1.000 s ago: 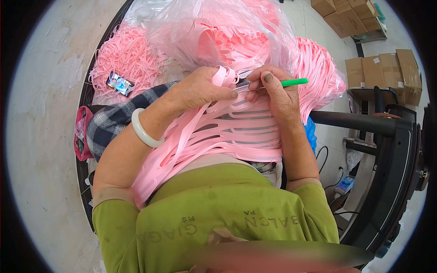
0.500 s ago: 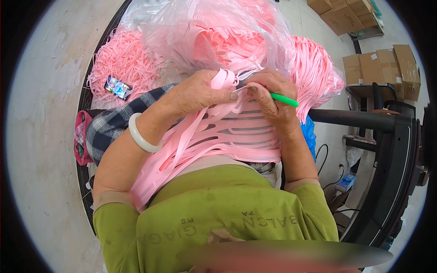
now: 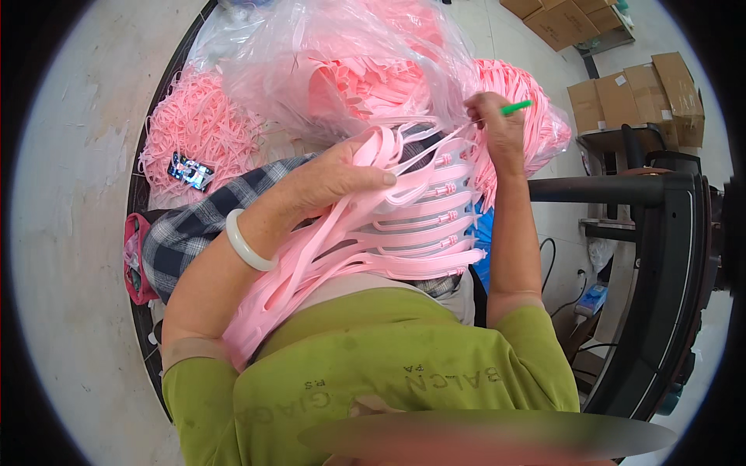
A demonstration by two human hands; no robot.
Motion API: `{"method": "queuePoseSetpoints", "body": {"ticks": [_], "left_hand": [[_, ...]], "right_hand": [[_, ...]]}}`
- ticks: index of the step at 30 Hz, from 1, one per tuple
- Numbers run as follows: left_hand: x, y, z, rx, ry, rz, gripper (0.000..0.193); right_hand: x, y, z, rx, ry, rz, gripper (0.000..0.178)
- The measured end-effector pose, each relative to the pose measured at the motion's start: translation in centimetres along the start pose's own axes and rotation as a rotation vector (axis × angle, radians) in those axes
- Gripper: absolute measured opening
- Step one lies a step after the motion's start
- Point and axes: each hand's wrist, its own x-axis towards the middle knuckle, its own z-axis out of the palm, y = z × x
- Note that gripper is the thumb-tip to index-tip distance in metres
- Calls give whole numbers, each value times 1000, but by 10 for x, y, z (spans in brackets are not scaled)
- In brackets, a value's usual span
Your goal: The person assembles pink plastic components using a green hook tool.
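My left hand [image 3: 342,177] is closed around a bunch of soft pink moulded straps [image 3: 423,239], thumb on top. The straps spread in rows over my lap, with small buckle-like ends toward the right. My right hand [image 3: 499,130] is raised at their far right, fingers closed on a slim tool with a green handle [image 3: 517,107]; its working end is hidden. A thin pale pink strip [image 3: 451,140] stretches from the straps up to my right fingertips.
Thin pink scraps [image 3: 203,116] lie heaped at the far left with a lit phone [image 3: 190,172] on them. Ahead, a clear plastic bag [image 3: 272,70] covers more pink pieces. A black machine frame [image 3: 598,189] stands at the right, cardboard boxes [image 3: 641,93] beyond it.
My right hand has moved away from my left, to the right and farther out, drawing the thin strip taut. My left hand keeps its hold on the straps. The view has shifted slightly.
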Motion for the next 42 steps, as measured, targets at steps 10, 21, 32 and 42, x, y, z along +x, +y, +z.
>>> {"method": "queuePoseSetpoints", "body": {"ticks": [10,21,32,42], "left_hand": [[1,-7,-4,-78,121,-27,34],[0,-11,-18,-15,252,54,21],[0,-12,-9,132,150,59,30],[1,-12,-13,-68,174,13,34]], "right_hand": [[-43,-55,16,-5,-308,-290,15],[-64,-71,31,-449,-547,-357,14],[-40,-49,21,-285,-428,-371,8],[-32,-41,3,47,-148,-131,23]]}}
